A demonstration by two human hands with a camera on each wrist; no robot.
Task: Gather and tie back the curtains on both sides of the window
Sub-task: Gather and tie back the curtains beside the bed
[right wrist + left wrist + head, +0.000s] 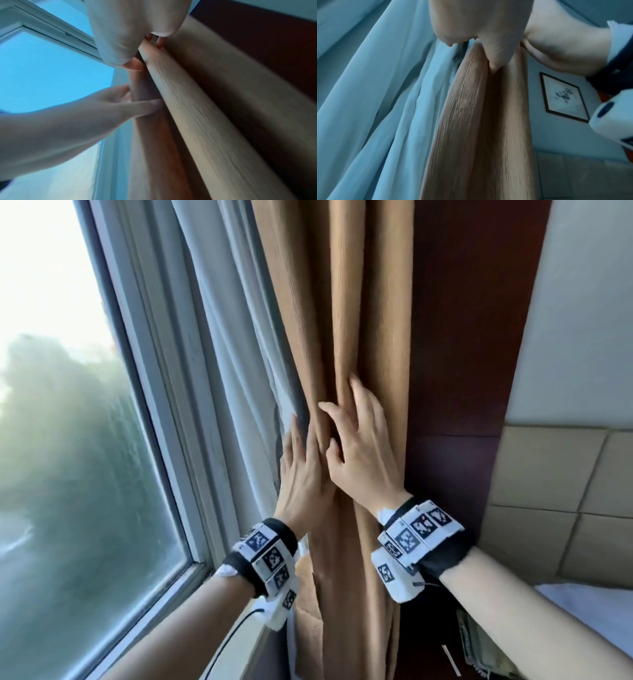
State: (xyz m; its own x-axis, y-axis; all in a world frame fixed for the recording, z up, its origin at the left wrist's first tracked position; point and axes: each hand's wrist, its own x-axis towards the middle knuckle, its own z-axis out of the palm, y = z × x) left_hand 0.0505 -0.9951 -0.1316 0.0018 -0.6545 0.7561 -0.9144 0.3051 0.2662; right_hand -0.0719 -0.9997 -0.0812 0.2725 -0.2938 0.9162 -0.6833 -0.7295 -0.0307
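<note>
Curtain fabric, tan and ribbed [346,313], hangs in a bunched column straight ahead of both hands, its folds running top to bottom between the window frame [161,392] and a dark wood panel [469,344]. A pale sheer curtain [226,337] hangs on the window side of it, just beyond the left fingertips.

The right hand [363,450] lies on the front of the bunch with its fingers [356,386] spread and slightly bent, the tips pushed into a groove between two folds; the right wrist view shows fingertips hooked over a fold's edge, so it seems to be gripping a pleat, not just pressing. The left hand [301,474] sits just below and to the window side, touching the right one, its fingers fairly straight and reaching round the edge of the bunch where tan meets sheer; how far they wrap behind I cannot tell.

Since the column runs vertically and the hands come at it from the front, closing round it means squeezing sideways, across the folds. The left hand is nearer the loose window-side edge; the right is nearer the wall side. No tieback shows anywhere in view, so the gathering looks unfinished.
</note>
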